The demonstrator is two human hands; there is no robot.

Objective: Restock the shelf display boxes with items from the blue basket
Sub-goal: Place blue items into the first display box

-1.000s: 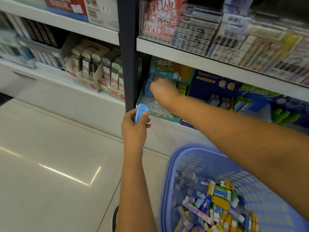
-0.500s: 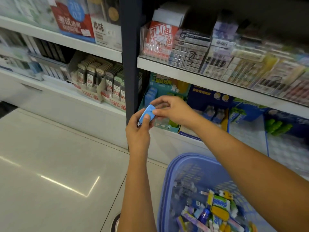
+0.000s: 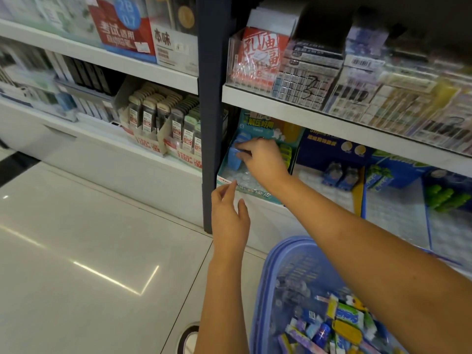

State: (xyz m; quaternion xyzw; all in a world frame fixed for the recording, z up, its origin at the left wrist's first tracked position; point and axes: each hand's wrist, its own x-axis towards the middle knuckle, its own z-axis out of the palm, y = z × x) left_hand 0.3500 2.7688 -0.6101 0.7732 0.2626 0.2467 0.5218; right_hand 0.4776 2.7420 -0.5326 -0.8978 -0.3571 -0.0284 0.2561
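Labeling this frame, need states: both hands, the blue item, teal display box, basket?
right hand: inside the teal box, fingers pinching the blue item
blue item: upright at the box's left side, held
left hand: empty, fingers loosely open, below the box front
teal display box: open-topped, partly filled
blue basket: on the floor, holding mixed items

the basket (image 3: 270, 274) is pale blue-violet plastic, its small packets (image 3: 339, 325) blue, yellow, green and lilac. the display box (image 3: 258, 194) is teal with white lettering, its items (image 3: 233, 155) light blue. the next box (image 3: 329, 146) is dark blue.
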